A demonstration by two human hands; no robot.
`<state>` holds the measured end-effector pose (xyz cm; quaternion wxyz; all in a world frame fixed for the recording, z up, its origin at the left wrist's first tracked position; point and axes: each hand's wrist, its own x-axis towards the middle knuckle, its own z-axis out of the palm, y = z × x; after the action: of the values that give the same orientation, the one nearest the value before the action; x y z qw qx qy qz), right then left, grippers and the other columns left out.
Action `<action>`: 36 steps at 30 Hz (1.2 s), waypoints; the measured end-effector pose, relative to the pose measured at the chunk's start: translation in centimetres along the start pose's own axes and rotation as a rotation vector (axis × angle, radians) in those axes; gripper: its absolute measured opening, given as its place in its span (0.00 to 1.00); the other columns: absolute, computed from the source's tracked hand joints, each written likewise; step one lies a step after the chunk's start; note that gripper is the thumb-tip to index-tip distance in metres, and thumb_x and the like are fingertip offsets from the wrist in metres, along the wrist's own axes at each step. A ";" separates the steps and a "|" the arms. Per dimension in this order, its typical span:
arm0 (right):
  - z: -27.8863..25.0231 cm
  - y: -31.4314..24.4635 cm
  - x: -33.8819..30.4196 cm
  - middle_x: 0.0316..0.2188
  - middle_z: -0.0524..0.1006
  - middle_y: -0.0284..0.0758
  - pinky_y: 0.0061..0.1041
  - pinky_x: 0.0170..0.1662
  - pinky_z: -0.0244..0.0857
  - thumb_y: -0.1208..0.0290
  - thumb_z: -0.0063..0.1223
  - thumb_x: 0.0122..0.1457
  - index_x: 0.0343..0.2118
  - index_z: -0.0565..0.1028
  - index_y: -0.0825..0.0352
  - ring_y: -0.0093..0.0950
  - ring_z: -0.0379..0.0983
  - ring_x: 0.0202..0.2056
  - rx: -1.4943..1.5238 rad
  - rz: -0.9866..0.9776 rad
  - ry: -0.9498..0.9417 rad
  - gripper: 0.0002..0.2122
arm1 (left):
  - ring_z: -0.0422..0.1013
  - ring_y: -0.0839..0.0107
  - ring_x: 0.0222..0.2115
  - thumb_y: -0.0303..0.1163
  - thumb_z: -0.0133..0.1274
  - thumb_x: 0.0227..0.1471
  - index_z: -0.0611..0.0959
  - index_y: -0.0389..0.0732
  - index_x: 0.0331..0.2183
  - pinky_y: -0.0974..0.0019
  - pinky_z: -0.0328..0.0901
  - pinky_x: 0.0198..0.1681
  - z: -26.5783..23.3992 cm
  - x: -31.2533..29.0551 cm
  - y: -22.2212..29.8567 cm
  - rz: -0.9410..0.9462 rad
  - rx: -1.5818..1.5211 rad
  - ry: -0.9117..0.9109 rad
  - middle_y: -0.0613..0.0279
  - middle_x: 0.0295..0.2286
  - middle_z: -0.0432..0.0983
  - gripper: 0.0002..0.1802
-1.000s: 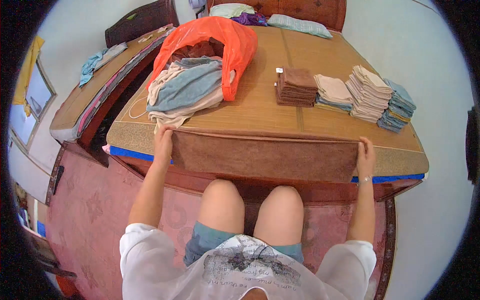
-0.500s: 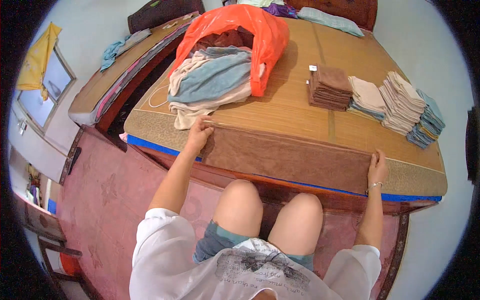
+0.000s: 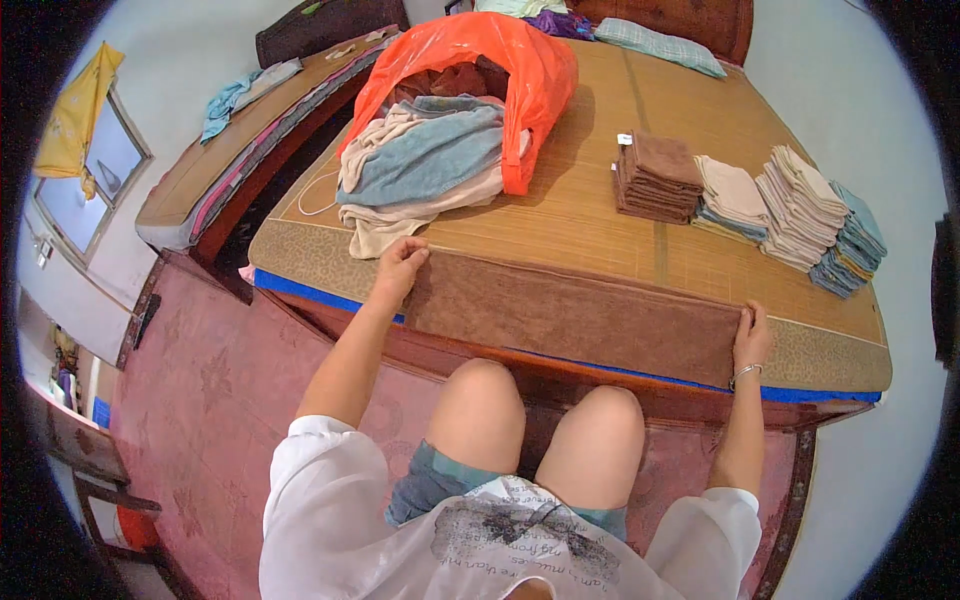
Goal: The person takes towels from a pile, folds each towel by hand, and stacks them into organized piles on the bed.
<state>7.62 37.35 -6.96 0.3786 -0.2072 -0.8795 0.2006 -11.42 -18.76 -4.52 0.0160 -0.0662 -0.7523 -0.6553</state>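
A brown towel (image 3: 575,310) lies in a long strip along the near edge of the bed, its front part hanging over the edge. My left hand (image 3: 402,264) is closed on its far left corner, thumb and fingers pinching the cloth. At the other end my right hand (image 3: 750,335) grips the far right corner, a bracelet at the wrist. Beyond the towel, to the right, stand a stack of folded brown towels (image 3: 657,178), a low cream stack (image 3: 733,197), a taller cream stack (image 3: 802,207) and a blue-grey stack (image 3: 850,243).
An open red plastic bag (image 3: 545,85) spills blue-grey (image 3: 425,150) and cream towels onto the mat-covered bed (image 3: 590,130). A pillow (image 3: 660,47) lies at the bed's far end. A narrower bed (image 3: 180,190) stands to the left, with light blue cloth (image 3: 225,108) on it.
Both hands keep their hold at the two ends of the brown towel. The far edge of the towel looks straighter and flatter; otherwise hardly anything has moved.
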 end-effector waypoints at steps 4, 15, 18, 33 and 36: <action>-0.7 -0.8 0.3 0.34 0.76 0.45 0.32 0.39 0.65 0.68 0.46 0.58 0.38 0.74 0.66 0.40 0.73 0.36 0.078 0.070 -0.026 0.10 | 0.66 0.79 0.29 0.23 0.51 0.50 0.76 0.39 0.35 0.76 0.61 0.34 -0.5 -0.1 -0.1 0.135 -0.034 0.110 0.71 0.28 0.71 0.07; -0.9 -1.9 1.4 0.37 0.72 0.45 0.37 0.43 0.62 0.70 0.50 0.54 0.35 0.73 0.68 0.43 0.68 0.40 -0.171 -0.022 -0.078 0.08 | 0.67 0.53 0.35 0.29 0.53 0.45 0.77 0.41 0.30 0.56 0.61 0.38 4.7 -0.9 3.9 0.572 1.053 0.351 0.54 0.30 0.71 0.06; -2.4 -6.1 1.1 0.36 0.73 0.44 0.38 0.42 0.62 0.70 0.52 0.52 0.34 0.73 0.69 0.43 0.69 0.38 -0.168 -0.346 0.167 0.09 | 0.66 0.55 0.35 0.26 0.54 0.40 0.77 0.40 0.29 0.56 0.60 0.38 8.3 -2.3 6.1 0.911 0.950 0.128 0.55 0.29 0.70 0.09; 0.2 -10.7 -4.0 0.59 0.57 0.37 0.45 0.62 0.35 0.49 0.39 0.57 0.54 0.64 0.61 0.35 0.48 0.61 -0.239 -0.368 -0.484 0.26 | 0.48 0.59 0.59 0.53 0.43 0.52 0.64 0.46 0.55 0.50 0.39 0.60 9.7 -1.8 2.5 0.577 1.288 -0.276 0.57 0.57 0.54 0.33; 0.5 -10.4 -3.9 0.59 0.57 0.36 0.45 0.62 0.34 0.48 0.38 0.57 0.55 0.64 0.61 0.35 0.47 0.61 -0.241 -0.376 -0.488 0.27 | 0.48 0.58 0.58 0.51 0.43 0.52 0.64 0.46 0.55 0.48 0.39 0.60 6.4 -1.0 1.9 0.565 1.356 -0.114 0.54 0.56 0.55 0.32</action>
<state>7.47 26.58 -4.31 0.1599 -0.0304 -0.9845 0.0656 -9.76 -12.24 -3.66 0.1824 -0.2672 -0.9461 -0.0127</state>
